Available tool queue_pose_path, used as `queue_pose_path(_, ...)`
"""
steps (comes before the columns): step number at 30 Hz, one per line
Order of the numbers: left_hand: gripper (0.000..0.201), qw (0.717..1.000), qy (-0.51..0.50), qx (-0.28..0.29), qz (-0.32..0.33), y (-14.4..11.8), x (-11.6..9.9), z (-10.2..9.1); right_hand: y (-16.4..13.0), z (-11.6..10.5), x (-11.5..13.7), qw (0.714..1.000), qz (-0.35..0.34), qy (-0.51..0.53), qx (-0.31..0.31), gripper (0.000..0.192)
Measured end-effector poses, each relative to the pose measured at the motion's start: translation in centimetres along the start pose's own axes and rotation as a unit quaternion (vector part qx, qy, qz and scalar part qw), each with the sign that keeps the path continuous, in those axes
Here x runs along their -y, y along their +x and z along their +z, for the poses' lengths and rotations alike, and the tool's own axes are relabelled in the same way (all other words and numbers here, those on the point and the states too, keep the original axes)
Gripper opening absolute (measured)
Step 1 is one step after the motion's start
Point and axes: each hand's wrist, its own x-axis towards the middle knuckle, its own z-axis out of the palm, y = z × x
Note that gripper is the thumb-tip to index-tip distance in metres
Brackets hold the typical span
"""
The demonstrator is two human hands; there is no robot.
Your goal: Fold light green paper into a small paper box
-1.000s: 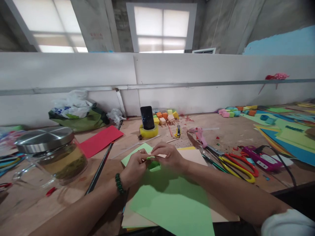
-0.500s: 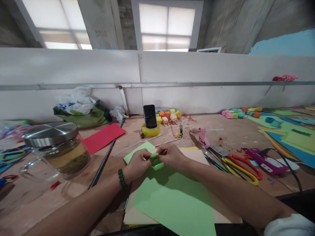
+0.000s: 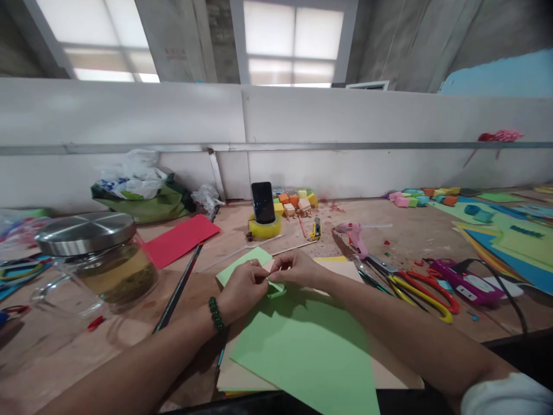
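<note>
My left hand (image 3: 242,287) and my right hand (image 3: 297,269) meet over the middle of the wooden table (image 3: 56,357), fingertips pinched together on a small folded piece of green paper (image 3: 275,288). The piece is partly hidden by my fingers. Just below my hands lies a large light green sheet (image 3: 311,351) on top of a beige sheet (image 3: 389,372). Another light green sheet (image 3: 242,264) pokes out behind my left hand. A dark bead bracelet (image 3: 215,314) circles my left wrist.
A glass jar with a metal lid (image 3: 97,259) stands at the left, a red sheet (image 3: 181,239) and a long dark rod (image 3: 177,294) beside it. Scissors (image 3: 415,291), a pink glue gun (image 3: 355,237), a phone on a tape roll (image 3: 262,210), foam cubes (image 3: 296,202) and coloured sheets (image 3: 510,242) lie to the right and behind.
My hands have stayed together on the small green piece, and they have dropped slightly closer to the sheet. The view has shifted a little.
</note>
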Motion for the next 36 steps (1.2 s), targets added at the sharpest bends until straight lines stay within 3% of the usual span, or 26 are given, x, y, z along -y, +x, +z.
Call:
queue_pose_path(5,0.015,0.999,-0.005,0.042,-0.013,0.2,-0.1,-0.7,0.2,-0.1,-0.6,1.000,-0.017,-0.013,0.023,0.026)
queue_pose_path(10,0.013,0.978,-0.169,0.034,-0.115,0.3,-0.2,-0.9,0.2,-0.3,-0.8,0.996,-0.034,-0.086,0.020,0.015)
queue_pose_path(15,0.034,0.949,-0.282,0.022,-0.138,0.2,-0.5,-0.9,-0.1,-0.1,0.0,0.974,-0.130,-0.171,-0.069,0.005)
queue_pose_path(19,0.067,0.893,-0.426,0.103,-0.101,0.0,-0.6,-0.4,-0.4,0.1,0.4,0.947,-0.218,-0.192,-0.134,0.007)
queue_pose_path(21,0.082,0.880,-0.452,0.132,-0.062,-0.1,-0.5,0.0,-0.5,0.1,0.4,0.933,-0.234,-0.234,-0.141,0.007)
queue_pose_path(28,0.062,0.950,-0.297,0.096,0.003,-0.2,-0.5,0.4,-0.9,0.1,0.1,0.868,-0.242,-0.414,-0.128,0.020)
queue_pose_path(36,0.062,0.957,-0.273,0.098,0.019,-0.2,-0.6,0.5,-1.0,-0.1,0.2,0.854,-0.234,-0.449,-0.122,0.016)
